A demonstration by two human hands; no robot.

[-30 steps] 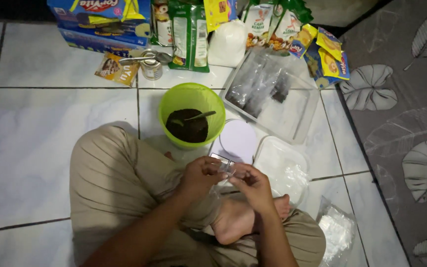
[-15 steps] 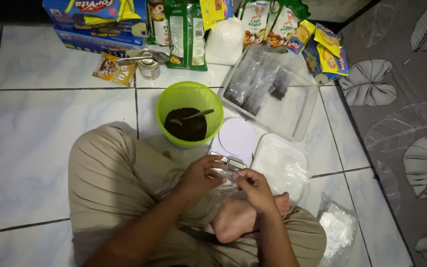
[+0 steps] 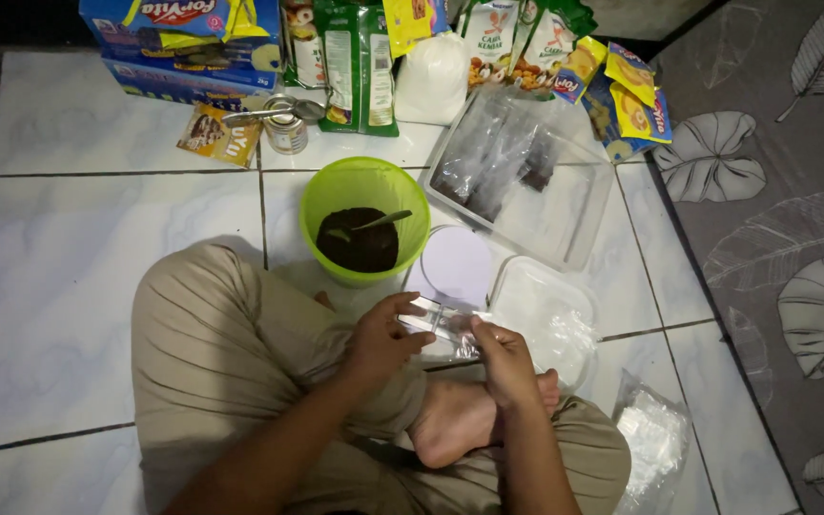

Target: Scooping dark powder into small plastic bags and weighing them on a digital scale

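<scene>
I sit cross-legged on a white tiled floor. My left hand [image 3: 381,336] and my right hand [image 3: 501,355] together pinch a small clear plastic bag [image 3: 439,320], held flat between them above my knee. Just beyond the hands stands a lime-green bowl [image 3: 321,202] with a dark brown mix and a spoon [image 3: 382,221] in it. A small scale with a round white top [image 3: 457,264] sits right of the bowl.
A clear lidded box [image 3: 572,217] with filled bags lies at the back right, a white container [image 3: 544,307] beside my right hand. Packets, a blue carton [image 3: 186,40], a tin [image 3: 286,131] and a white sack [image 3: 431,76] line the far edge. A stack of plastic bags [image 3: 655,443] lies by my right knee.
Both hands have stayed on the small plastic bag with only slight finger shifts. The view has tilted a little; nothing else has moved.
</scene>
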